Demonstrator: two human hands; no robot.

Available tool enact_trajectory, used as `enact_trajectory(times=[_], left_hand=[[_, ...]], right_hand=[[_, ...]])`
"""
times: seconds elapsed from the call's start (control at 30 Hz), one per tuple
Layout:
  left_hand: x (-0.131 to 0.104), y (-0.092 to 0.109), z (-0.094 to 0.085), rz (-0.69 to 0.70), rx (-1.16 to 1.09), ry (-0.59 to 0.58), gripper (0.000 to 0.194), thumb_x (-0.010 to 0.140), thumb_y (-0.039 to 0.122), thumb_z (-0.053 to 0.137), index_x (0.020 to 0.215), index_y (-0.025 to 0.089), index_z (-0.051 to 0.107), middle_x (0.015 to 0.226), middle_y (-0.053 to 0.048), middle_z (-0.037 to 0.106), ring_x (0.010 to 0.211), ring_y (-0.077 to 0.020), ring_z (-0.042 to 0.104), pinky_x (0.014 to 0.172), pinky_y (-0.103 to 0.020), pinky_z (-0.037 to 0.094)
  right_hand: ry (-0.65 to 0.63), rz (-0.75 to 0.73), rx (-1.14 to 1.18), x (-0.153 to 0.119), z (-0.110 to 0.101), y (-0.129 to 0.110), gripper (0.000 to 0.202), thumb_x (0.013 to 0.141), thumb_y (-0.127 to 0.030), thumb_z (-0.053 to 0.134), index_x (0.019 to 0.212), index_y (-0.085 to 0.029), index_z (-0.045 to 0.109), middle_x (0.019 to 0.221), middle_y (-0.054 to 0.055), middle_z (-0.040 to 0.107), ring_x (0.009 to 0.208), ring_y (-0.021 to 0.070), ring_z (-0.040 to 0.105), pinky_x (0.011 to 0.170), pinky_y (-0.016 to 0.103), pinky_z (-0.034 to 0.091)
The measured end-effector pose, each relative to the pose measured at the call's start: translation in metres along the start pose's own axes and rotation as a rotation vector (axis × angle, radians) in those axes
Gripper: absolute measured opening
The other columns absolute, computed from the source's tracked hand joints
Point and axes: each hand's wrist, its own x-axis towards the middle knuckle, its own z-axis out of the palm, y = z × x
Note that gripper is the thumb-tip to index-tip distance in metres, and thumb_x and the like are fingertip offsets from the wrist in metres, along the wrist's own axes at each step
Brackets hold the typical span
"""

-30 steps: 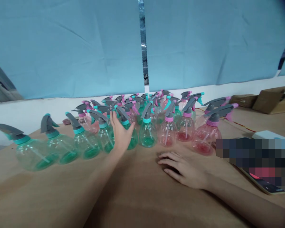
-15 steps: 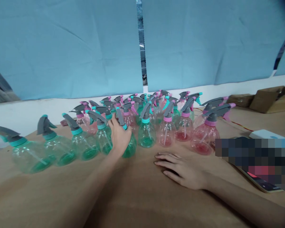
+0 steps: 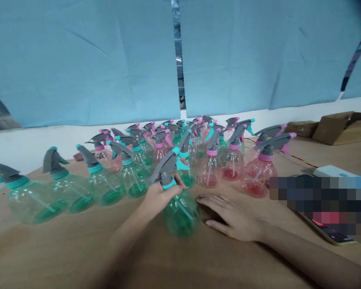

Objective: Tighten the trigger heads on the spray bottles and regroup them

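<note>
My left hand [image 3: 164,196] is wrapped round the neck of a green spray bottle [image 3: 183,216] with a grey and teal head, in front of the rows. To its right, my right hand [image 3: 231,214] rests on the brown table [image 3: 156,261] with fingers spread, close beside the held bottle. Left of my left hand stand several green bottles, the nearest being a green bottle [image 3: 134,180]. Behind my right hand are pink bottles, among them a pink bottle [image 3: 209,170] and a larger pink bottle [image 3: 258,176].
More green and pink spray bottles crowd the back of the table. An open cardboard box [image 3: 333,130] stands at the back right, with a white box [image 3: 333,171] nearer. A phone [image 3: 333,235], partly blurred out, lies at the right. Blue cloth [image 3: 93,60] hangs behind.
My left hand has brought the green bottle out of the front row, toward me and to the right, turning it. My right hand has stayed nearly in place.
</note>
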Motion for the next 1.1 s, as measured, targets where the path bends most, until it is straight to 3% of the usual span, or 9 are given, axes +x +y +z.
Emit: enact_trajectory(times=[0.1, 0.2, 0.37, 0.57, 0.7, 0.9, 1.1], left_hand=[[0.001, -0.005, 0.006, -0.034, -0.366, -0.057, 0.018, 0.06, 0.02, 0.055, 0.077, 0.018, 0.062, 0.074, -0.004, 0.062, 0.075, -0.0212, 0.06, 0.07, -0.036, 0.047], [0.003, -0.011, 0.007, -0.097, -0.503, -0.047, 0.032, 0.06, 0.018, 0.055, 0.091, 0.016, 0.062, 0.07, -0.003, 0.062, 0.072, -0.0211, 0.061, 0.066, -0.036, 0.048], [0.003, -0.012, 0.01, -0.127, -0.513, -0.044, 0.029, 0.06, 0.018, 0.056, 0.088, 0.014, 0.063, 0.057, 0.0, 0.058, 0.066, -0.0199, 0.06, 0.063, -0.033, 0.048], [0.0, -0.01, 0.015, -0.176, -0.551, -0.071, 0.027, 0.064, 0.018, 0.058, 0.09, 0.013, 0.063, 0.06, -0.001, 0.061, 0.067, -0.0187, 0.06, 0.063, -0.031, 0.048], [0.0, -0.009, 0.015, -0.131, -0.559, -0.113, 0.026, 0.063, 0.016, 0.057, 0.089, 0.013, 0.061, 0.057, 0.0, 0.059, 0.065, -0.0179, 0.06, 0.063, -0.03, 0.047], [-0.001, -0.008, 0.017, -0.13, -0.553, -0.05, 0.021, 0.061, 0.018, 0.059, 0.081, 0.015, 0.058, 0.058, 0.0, 0.059, 0.062, -0.0176, 0.06, 0.065, -0.033, 0.047], [-0.002, -0.007, 0.016, -0.18, -0.529, -0.096, 0.022, 0.062, 0.019, 0.059, 0.083, 0.014, 0.06, 0.059, -0.001, 0.061, 0.064, -0.0188, 0.06, 0.059, -0.03, 0.047]], right_hand=[[0.003, 0.019, 0.011, -0.002, -0.001, 0.0, 0.059, 0.085, -0.047, 0.049, 0.135, -0.018, 0.033, 0.134, 0.012, 0.045, 0.123, 0.0258, 0.041, 0.101, 0.045, 0.033], [-0.002, 0.024, 0.018, -0.002, -0.003, -0.001, 0.067, 0.081, -0.054, 0.053, 0.134, -0.018, 0.034, 0.133, 0.013, 0.046, 0.122, 0.0277, 0.041, 0.1, 0.047, 0.034], [-0.012, -0.034, 0.008, -0.002, -0.004, -0.006, 0.063, 0.082, -0.054, 0.052, 0.132, -0.018, 0.037, 0.132, 0.014, 0.047, 0.123, 0.0279, 0.041, 0.101, 0.047, 0.032], [-0.007, -0.043, -0.033, -0.002, -0.002, -0.007, 0.06, 0.084, -0.051, 0.048, 0.13, -0.015, 0.039, 0.131, 0.016, 0.048, 0.122, 0.0279, 0.041, 0.101, 0.048, 0.032], [-0.019, -0.07, -0.042, -0.002, -0.002, -0.005, 0.061, 0.083, -0.051, 0.05, 0.131, -0.015, 0.038, 0.131, 0.017, 0.048, 0.121, 0.0281, 0.042, 0.099, 0.047, 0.034], [-0.015, -0.058, -0.047, -0.002, -0.002, -0.005, 0.06, 0.084, -0.05, 0.049, 0.13, -0.014, 0.038, 0.131, 0.018, 0.047, 0.122, 0.0277, 0.042, 0.1, 0.047, 0.034], [-0.031, -0.064, -0.042, -0.002, -0.001, -0.004, 0.062, 0.084, -0.053, 0.048, 0.13, -0.013, 0.037, 0.132, 0.018, 0.046, 0.123, 0.0287, 0.04, 0.1, 0.049, 0.032]])
